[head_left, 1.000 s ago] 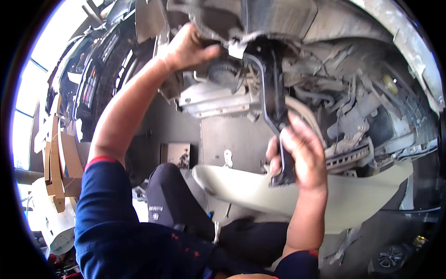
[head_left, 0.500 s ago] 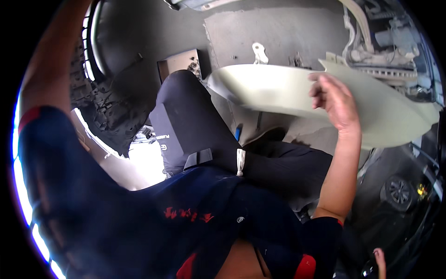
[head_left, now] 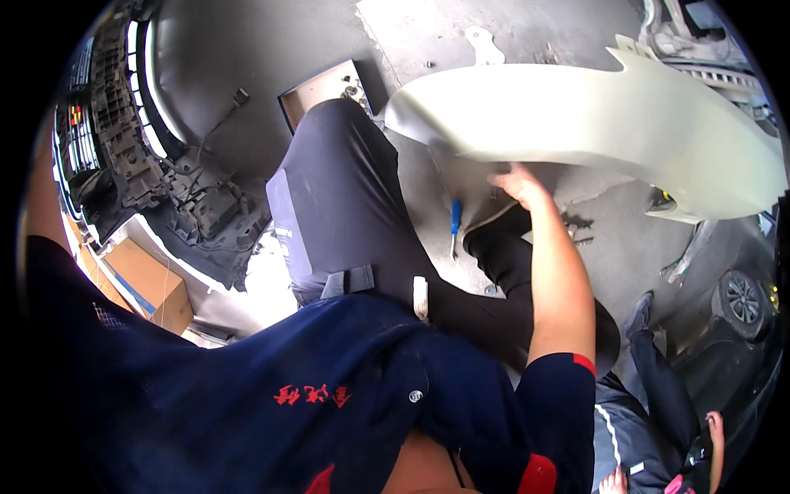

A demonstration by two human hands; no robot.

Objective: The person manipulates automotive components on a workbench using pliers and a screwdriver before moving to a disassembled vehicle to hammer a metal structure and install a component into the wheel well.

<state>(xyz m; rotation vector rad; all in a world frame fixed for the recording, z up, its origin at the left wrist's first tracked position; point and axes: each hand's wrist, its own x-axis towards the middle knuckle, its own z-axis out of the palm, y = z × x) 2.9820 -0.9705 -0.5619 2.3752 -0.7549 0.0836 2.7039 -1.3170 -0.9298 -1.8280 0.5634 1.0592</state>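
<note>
A pale, unpainted car fender (head_left: 527,115) stretches across the floor in front of my knees, its curved edge toward me. My right hand (head_left: 522,185) is at that near edge, fingers extended leftward and apart; nothing shows in them. Whether the fingertips touch the fender I cannot tell. A screwdriver (head_left: 455,221) with a blue handle lies below and left of this hand, beside my shoe. My left arm (head_left: 41,198) runs up along the left rim of the picture, and its hand is out of view.
An open box (head_left: 294,109) with small fasteners sits beyond my knee. A dark bumper and grille assembly (head_left: 111,90) and cardboard boxes (head_left: 148,276) are at left. A car wheel (head_left: 741,300) and another person's legs (head_left: 658,375) are at right. A white bracket (head_left: 484,47) lies beyond the fender.
My right hand has moved from over the fender down and left to its near edge. The view has shifted, uncovering the screwdriver, and the other person shows more.
</note>
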